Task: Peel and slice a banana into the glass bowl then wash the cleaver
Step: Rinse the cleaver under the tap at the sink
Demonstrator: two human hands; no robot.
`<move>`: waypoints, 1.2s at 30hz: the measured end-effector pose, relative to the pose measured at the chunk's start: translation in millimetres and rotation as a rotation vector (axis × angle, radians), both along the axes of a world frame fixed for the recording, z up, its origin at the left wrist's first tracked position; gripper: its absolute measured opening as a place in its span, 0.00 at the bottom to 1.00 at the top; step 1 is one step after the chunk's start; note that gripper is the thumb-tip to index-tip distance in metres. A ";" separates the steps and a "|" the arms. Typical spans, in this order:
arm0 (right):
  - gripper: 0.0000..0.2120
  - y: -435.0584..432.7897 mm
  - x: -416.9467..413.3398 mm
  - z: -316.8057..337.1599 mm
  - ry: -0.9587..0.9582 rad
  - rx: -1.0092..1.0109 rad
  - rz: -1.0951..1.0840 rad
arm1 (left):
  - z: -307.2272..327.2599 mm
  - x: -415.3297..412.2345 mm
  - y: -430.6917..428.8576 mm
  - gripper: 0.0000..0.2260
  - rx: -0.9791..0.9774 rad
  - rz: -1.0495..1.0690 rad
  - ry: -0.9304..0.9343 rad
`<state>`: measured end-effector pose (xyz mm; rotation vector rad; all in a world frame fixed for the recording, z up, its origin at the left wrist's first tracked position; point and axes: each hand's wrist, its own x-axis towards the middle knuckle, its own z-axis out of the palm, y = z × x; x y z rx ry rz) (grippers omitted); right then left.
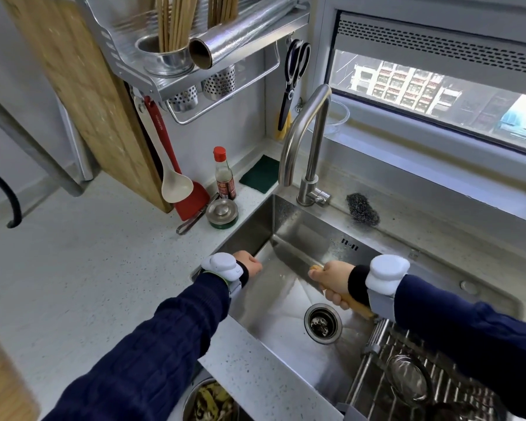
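Cleaver (289, 259) lies low across the sink (249, 226), our right grip (334, 281) wrapped round its wooden handle (357, 306). Our left grip (249, 265) curls at the blade's far end, contact unclear. Once wet, those fingers could slide onto the edge, or the handle could twist loose.

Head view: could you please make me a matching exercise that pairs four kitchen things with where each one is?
Things:
1 cleaver
2 scissors
3 steel wool
4 glass bowl

Places:
A hanging beside the window
B on the ledge behind the tap
C gripped by the right hand over the sink
D on the counter, right of the tap's base

Pairs: 1-C; 2-A; 3-D; 4-B
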<state>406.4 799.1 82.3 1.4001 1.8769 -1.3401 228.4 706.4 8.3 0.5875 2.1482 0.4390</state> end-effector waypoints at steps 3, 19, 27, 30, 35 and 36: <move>0.20 -3.0 3.3 3.3 -0.016 -0.022 -0.003 | 2.0 3.7 -0.7 0.07 0.036 0.061 -0.087; 0.19 -7.8 8.9 14.2 0.102 0.497 0.559 | 35.1 -18.6 -25.6 0.19 0.334 0.635 -0.315; 0.13 -20.5 -27.8 15.6 0.085 0.561 0.643 | 42.8 -47.5 -78.3 0.06 0.394 0.696 -0.141; 0.06 -34.4 -56.8 18.3 0.080 0.586 0.706 | 49.7 -64.6 -105.3 0.03 0.405 0.720 -0.092; 0.10 -76.3 -120.0 14.1 0.168 0.589 0.808 | 56.9 -101.8 -175.0 0.15 0.407 0.811 0.002; 0.11 -92.6 -138.8 12.9 0.185 0.592 0.853 | 56.6 -111.7 -199.2 0.15 0.404 0.859 0.015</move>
